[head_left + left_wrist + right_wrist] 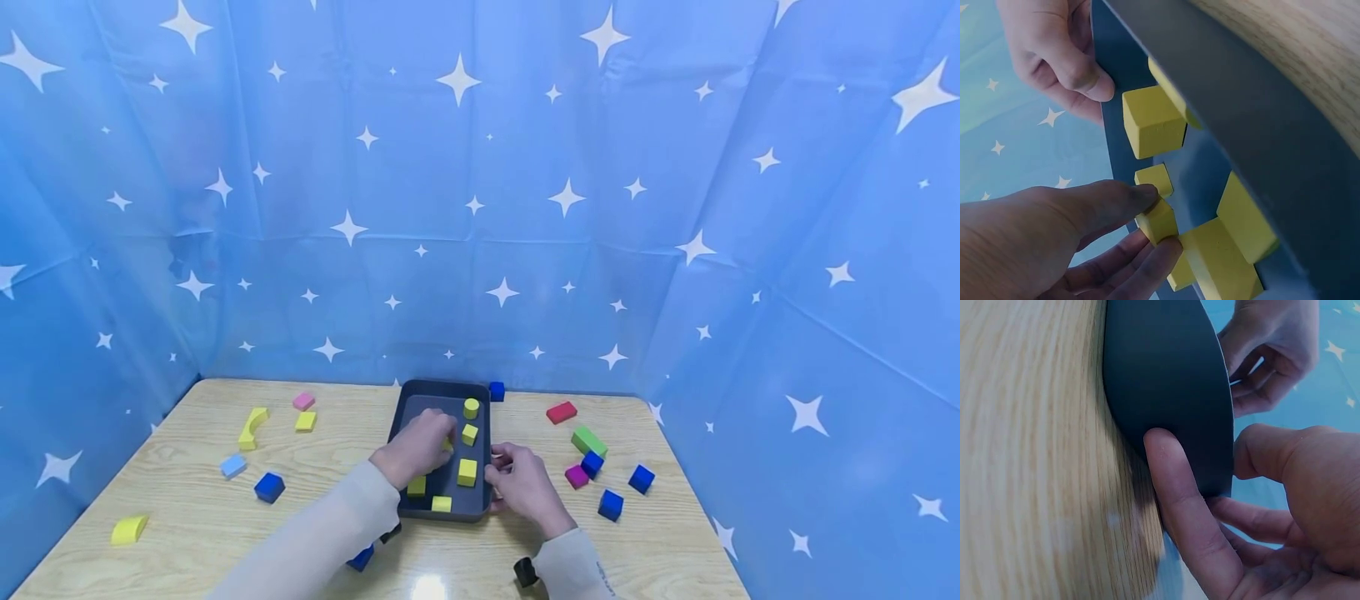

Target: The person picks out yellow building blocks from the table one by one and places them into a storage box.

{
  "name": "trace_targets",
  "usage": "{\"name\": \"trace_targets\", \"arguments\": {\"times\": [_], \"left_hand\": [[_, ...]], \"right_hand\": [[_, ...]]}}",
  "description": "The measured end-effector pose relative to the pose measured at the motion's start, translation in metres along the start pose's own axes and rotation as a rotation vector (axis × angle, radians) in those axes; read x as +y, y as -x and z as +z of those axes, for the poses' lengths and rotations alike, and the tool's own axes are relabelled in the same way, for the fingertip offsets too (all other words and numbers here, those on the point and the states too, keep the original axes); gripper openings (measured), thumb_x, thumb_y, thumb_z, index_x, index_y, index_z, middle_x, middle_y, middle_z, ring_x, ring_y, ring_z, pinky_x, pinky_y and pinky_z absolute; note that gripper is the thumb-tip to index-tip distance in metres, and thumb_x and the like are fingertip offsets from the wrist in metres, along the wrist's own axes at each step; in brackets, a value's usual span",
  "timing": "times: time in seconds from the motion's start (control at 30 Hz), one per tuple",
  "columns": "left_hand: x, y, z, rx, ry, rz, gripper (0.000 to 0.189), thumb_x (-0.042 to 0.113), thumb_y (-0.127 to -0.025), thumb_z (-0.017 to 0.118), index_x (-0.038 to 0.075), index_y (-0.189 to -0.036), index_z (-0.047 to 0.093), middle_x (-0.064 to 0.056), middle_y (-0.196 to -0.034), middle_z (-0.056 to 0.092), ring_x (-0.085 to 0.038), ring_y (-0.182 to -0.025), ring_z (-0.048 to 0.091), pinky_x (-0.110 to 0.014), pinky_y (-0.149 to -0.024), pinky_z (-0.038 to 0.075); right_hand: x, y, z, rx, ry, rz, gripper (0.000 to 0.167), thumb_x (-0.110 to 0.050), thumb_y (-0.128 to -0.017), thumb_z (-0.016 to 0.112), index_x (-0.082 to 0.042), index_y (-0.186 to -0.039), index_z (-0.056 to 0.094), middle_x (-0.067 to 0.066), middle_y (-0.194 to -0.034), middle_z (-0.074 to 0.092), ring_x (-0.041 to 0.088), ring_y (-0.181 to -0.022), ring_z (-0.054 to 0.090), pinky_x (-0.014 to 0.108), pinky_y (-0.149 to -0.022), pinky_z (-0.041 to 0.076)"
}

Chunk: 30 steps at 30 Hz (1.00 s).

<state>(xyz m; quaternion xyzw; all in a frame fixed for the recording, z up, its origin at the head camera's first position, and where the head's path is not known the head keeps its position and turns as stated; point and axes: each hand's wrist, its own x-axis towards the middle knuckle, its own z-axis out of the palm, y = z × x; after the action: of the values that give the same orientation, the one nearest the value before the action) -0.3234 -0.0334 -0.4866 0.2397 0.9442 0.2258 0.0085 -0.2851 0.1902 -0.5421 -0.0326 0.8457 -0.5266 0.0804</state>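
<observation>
- The left hand was pinched nearly closed around a small yellow block. The thumb was on one side and a finger was on the other, so the gap was only as wide as the block.
- That block was over the inside of the dark tray, close to other yellow blocks. I could not tell if it touched the one beside it.
- The right hand held the right side of the tray. Its thumb was at the rim, and one long finger lay flat on the outside wall.
- The tray sat on the wooden table. On its right side were a round yellow block, a little yellow cube and a bigger yellow cube.
- From the head, the left hand covered part of the tray, and only a bit of the pinched block peeked out.
- The left sleeve hid some of a blue block.
- In the right wrist view, the tray's wall hid everything inside it.
- In the left wrist view, the near wall covered part of some yellow blocks, so their full shapes were hard to see.
</observation>
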Motion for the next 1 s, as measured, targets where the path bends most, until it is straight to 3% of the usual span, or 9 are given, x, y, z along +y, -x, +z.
{"name": "trace_targets", "arguments": {"times": [0.53,0.83,1.0], "left_hand": [[0.0072,-0.0042,0.0073,-0.020,-0.049,0.017,0.016,0.001,-0.098,0.091,0.001,-0.113,0.086,-0.014,-0.114,0.084,-0.022,-0.097,0.075,-0.043,-0.096,0.072],[0.0039,-0.0045,0.0072,-0.004,-0.087,0.024,0.017,0.005,-0.097,0.094,0.004,-0.113,0.086,-0.010,-0.108,0.079,-0.018,-0.088,0.069,-0.039,-0.085,0.071],[-0.0009,-0.0015,0.0054,0.007,-0.098,0.021,0.018,0.007,-0.098,0.093,0.005,-0.115,0.087,-0.009,-0.110,0.080,-0.019,-0.092,0.073,-0.039,-0.086,0.071]], "right_hand": [[0.0005,-0.0009,-0.0004,-0.005,0.003,0.005,0.053,-0.010,-0.112,0.072,0.006,-0.161,0.061,0.020,-0.128,0.076,0.022,-0.099,0.079,0.038,-0.069,0.073],[-0.0007,-0.0007,-0.0006,-0.008,0.001,0.009,0.053,-0.010,-0.113,0.072,0.005,-0.162,0.061,0.020,-0.130,0.075,0.022,-0.099,0.079,0.038,-0.069,0.073],[0.0005,-0.0014,-0.0004,-0.009,0.002,0.011,0.052,-0.011,-0.113,0.072,0.005,-0.162,0.061,0.019,-0.129,0.075,0.022,-0.097,0.079,0.037,-0.069,0.073]]}}
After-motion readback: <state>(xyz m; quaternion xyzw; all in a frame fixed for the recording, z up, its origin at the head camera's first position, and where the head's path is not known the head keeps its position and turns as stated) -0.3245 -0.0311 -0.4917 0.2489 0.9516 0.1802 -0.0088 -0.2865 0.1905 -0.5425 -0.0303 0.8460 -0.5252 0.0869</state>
